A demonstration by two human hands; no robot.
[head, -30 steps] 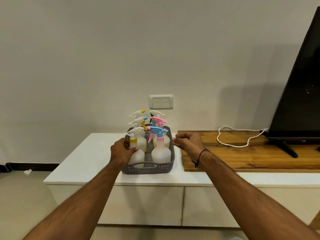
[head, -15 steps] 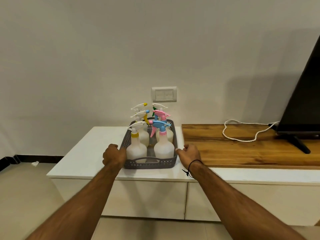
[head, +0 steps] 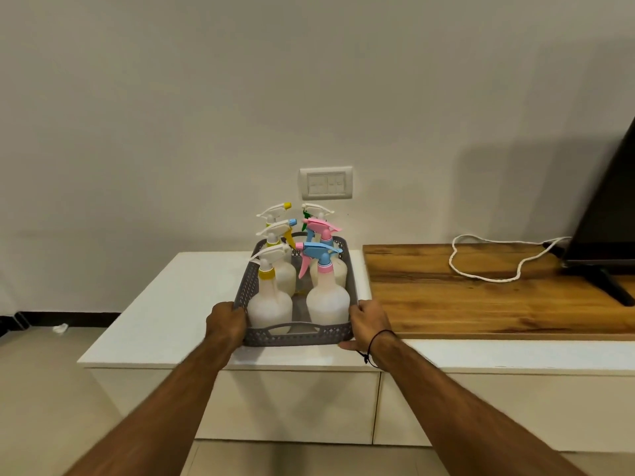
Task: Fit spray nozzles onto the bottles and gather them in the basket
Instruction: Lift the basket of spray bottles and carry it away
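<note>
A grey perforated basket (head: 298, 336) stands on the white cabinet top (head: 171, 310) near its front edge. Several white spray bottles stand upright inside it, each with a nozzle fitted. The front left bottle (head: 270, 307) has a white nozzle with a yellow collar. The front right bottle (head: 327, 304) carries a blue nozzle with a pink collar. Behind them rise pink, yellow-tipped and green-tipped nozzles. My left hand (head: 226, 324) grips the basket's front left corner. My right hand (head: 369, 324) grips the front right corner, thumb along the base.
A wooden board (head: 481, 297) lies on the cabinet to the right, with a white cable (head: 488, 266) looped on it. A black TV (head: 604, 214) stands at the far right. A wall switch plate (head: 325, 183) is behind the basket. Drawers (head: 288, 403) sit below.
Both hands came down from the bottle tops to the basket's front corners and took hold of it. The view has moved closer and shifted slightly.
</note>
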